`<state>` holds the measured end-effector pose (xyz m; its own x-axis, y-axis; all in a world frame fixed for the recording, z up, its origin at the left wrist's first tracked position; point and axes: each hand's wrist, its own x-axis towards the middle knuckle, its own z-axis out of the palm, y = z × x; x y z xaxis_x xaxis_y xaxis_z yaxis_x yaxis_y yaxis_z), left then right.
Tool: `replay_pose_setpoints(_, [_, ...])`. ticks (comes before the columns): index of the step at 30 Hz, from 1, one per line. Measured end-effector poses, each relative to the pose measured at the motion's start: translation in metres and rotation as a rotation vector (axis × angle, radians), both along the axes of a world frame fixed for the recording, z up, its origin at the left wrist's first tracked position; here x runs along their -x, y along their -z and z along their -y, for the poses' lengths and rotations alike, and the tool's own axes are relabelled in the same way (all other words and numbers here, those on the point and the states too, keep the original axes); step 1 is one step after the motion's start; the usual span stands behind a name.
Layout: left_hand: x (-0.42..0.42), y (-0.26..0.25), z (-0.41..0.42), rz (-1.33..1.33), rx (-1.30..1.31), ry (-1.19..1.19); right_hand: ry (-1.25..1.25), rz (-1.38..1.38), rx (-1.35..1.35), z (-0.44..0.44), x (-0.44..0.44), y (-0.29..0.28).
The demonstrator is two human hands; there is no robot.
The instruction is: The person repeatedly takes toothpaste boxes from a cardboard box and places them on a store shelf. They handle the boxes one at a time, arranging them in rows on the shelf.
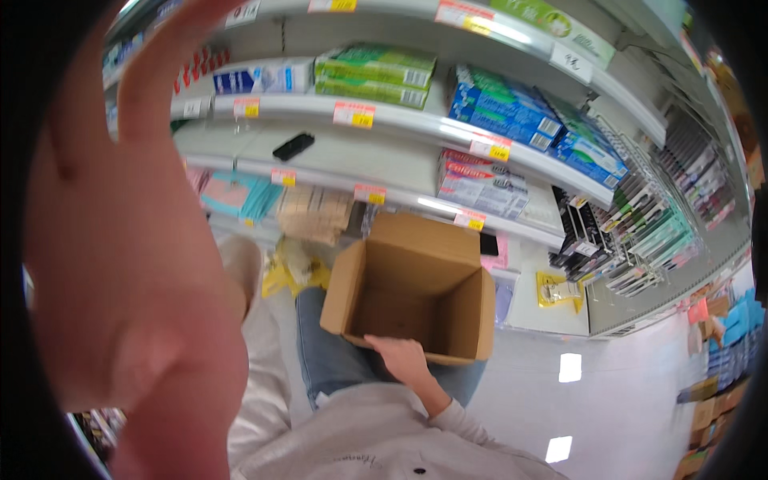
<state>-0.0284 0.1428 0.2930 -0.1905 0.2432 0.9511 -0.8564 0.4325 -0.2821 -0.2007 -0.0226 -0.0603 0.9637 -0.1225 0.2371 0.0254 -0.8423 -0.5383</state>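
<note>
An empty cardboard box (414,300) with raised flaps rests on my lap, tilted so that I see into it. My right hand (399,357) grips its near rim, fingers at the edge. Blurred and very large, my left hand (132,252) is raised close to the camera on the left. Two of its fingers spread upward and their tips lie outside the picture, so whatever they touch is hidden. Beyond the box, a shelf holds white and purple Colgate toothpaste boxes (483,186) and a black object (293,146).
Higher up lie green boxes (375,75) and blue boxes (504,105). Folded teal packs (243,195) and beige cloths (315,213) sit lower left, above a yellow package (294,267). Toothbrush packs (654,234) hang on the right. Stacked goods (714,408) stand across the floor.
</note>
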Motion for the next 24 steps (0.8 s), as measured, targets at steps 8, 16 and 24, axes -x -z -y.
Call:
replay_pose_setpoints(8, [-0.019, 0.027, 0.034, -0.198, -0.299, -0.151, 0.014, 0.040, 0.137, -0.011, -0.011, -0.004])
replay_pose_setpoints(16, [-0.153, 0.047, 0.152, -0.166, -0.468, -0.617, 0.010, 0.021, 0.187, -0.002, -0.004, -0.009])
replay_pose_setpoints(24, [-0.213, 0.043, 0.197, -0.153, -0.654, -1.093, 0.015, 0.077, 0.185, -0.003, -0.001, -0.003])
